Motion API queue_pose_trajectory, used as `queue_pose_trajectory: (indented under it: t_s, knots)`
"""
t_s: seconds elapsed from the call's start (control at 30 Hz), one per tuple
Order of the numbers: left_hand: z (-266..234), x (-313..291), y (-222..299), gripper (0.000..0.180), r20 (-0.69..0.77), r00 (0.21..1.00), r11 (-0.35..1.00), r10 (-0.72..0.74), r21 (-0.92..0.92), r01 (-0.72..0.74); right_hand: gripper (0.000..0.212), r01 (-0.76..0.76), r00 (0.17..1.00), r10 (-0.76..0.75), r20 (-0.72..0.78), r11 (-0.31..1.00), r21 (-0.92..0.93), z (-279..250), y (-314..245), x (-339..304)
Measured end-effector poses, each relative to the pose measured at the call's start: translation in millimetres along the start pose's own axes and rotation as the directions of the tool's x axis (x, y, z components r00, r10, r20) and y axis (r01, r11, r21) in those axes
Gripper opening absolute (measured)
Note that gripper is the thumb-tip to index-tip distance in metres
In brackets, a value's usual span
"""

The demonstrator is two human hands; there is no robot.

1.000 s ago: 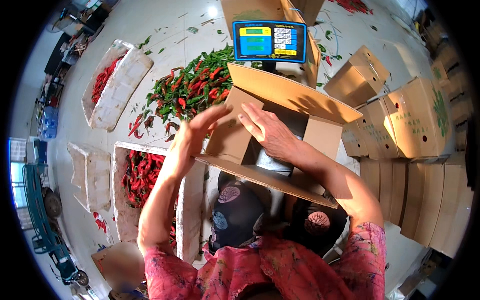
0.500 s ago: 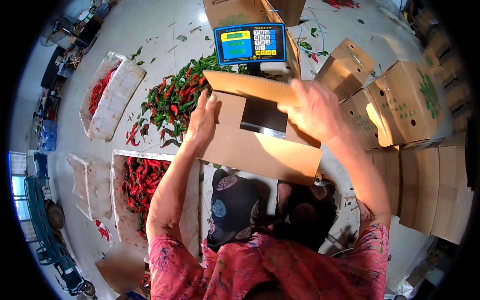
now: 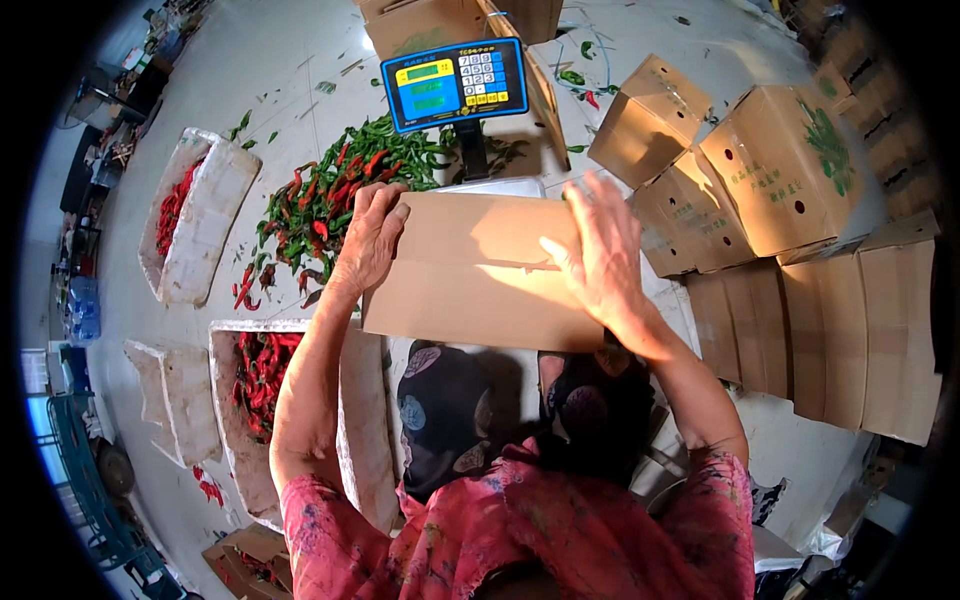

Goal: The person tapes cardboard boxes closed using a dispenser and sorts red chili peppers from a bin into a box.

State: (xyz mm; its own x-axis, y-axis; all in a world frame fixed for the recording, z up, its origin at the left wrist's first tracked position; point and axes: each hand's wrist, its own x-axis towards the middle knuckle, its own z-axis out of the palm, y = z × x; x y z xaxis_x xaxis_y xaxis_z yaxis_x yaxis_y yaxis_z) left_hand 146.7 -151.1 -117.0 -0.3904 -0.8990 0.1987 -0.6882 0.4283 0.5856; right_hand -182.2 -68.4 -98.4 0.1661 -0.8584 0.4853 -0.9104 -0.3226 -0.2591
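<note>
A brown cardboard box sits in front of my knees, its two top flaps folded down and meeting along a seam. My left hand grips its far left edge, with the fingers curled over the corner. At the right side my right hand lies over the edge with fingers apart and thumb stretched onto the top; its fingertips are slightly blurred. Beyond the box a scale's metal platform shows in part, with the blue-framed scale display on a post above it. The box's contents are hidden.
Green and red peppers lie heaped on the floor at far left. A white foam box of red peppers stands by my left arm, another foam box farther off. Several cardboard cartons crowd the right side.
The raised far flap has come down, covering the dark opening in the box. My right hand has moved from that flap to the box's right edge. The view has shifted slightly.
</note>
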Motion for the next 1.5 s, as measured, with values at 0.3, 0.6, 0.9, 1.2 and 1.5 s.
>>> queue_pose_trajectory:
  t_s: [0.3,0.6,0.9,1.2,1.5]
  knots:
    - [-16.3,-18.3,0.0,0.073,0.344,0.863,0.427,-0.370,-0.762,0.487,0.108,-0.240,0.971,0.212,0.113,0.889,0.390,33.5,-1.0,-16.0]
    - [2.1,-6.8,-20.2,0.039,-0.011,0.982,0.980,-0.191,-0.055,0.190,0.097,-0.074,0.991,0.065,0.116,0.995,0.074,34.4,-6.3,-11.0]
    - [13.8,-1.7,4.8,0.035,-0.015,0.971,0.940,-0.239,-0.254,0.227,0.042,-0.616,0.731,0.543,0.413,0.786,0.057,67.2,187.8,-153.6]
    - [7.1,-4.3,-0.7,0.042,-0.042,0.944,0.937,-0.326,-0.150,0.317,0.038,-0.366,0.662,0.568,0.488,0.814,-0.450,143.6,207.6,-348.2]
    - [13.7,2.7,-13.2,0.042,-0.009,0.984,0.977,-0.179,-0.123,0.177,0.058,-0.746,0.420,0.669,0.613,0.639,-0.187,139.4,212.0,-339.1]
